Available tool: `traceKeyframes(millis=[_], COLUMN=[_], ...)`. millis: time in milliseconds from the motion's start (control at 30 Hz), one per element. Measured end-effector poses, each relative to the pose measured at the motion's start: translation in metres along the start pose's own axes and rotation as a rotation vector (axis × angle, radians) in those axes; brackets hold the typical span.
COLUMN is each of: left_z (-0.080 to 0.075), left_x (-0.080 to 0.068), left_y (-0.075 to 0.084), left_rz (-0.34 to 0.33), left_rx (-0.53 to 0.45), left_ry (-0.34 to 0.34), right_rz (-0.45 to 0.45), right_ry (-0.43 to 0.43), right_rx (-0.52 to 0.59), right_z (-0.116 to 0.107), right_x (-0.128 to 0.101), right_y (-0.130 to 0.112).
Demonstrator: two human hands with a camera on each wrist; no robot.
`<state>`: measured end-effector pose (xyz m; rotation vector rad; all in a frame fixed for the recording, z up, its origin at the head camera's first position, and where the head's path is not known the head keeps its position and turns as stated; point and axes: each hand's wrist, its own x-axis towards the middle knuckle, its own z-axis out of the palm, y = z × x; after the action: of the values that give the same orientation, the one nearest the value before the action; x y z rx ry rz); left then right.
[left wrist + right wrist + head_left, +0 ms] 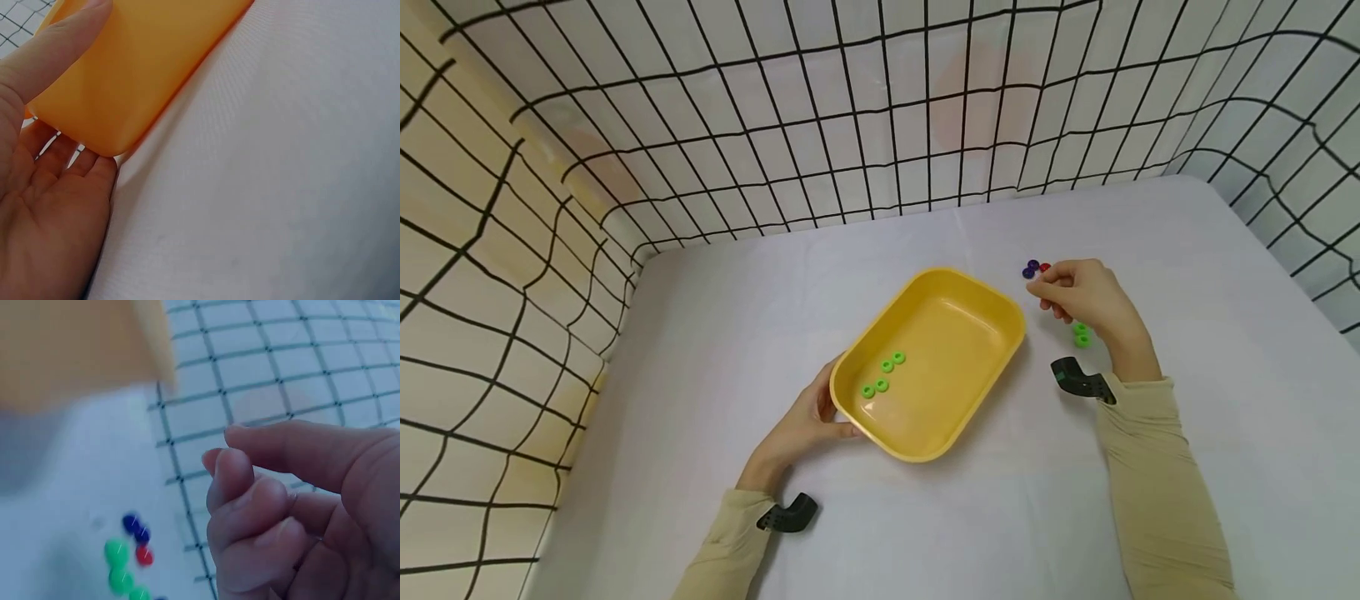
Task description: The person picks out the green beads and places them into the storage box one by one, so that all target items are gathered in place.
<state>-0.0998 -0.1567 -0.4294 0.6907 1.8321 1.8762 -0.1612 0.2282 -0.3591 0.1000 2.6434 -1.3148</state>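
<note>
White table [1187, 433]: left hand [797, 429] holds yellow tray [970, 400].

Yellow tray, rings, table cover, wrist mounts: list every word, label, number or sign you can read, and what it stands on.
None: no view shows any readable text.
The yellow tray is plain.
The green rings in it bear no marks.
The white table cover is blank.
The black wrist mount shows a small green spot, too small to read as a sign.
</note>
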Motion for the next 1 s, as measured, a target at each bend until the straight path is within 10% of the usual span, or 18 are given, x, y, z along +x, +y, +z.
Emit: traceKeyframes(millis=[1000], left_z=[0.006], left_x=[0.0], left_y=[-0.002], left_rz=[0.002], left_rx=[-0.046], left_ry=[0.007], right_rz=[0.112], right_ry=[0.299], right_rx=[0.228], right_z=[-0.014], right_x=[0.02], right_y=[0.076])
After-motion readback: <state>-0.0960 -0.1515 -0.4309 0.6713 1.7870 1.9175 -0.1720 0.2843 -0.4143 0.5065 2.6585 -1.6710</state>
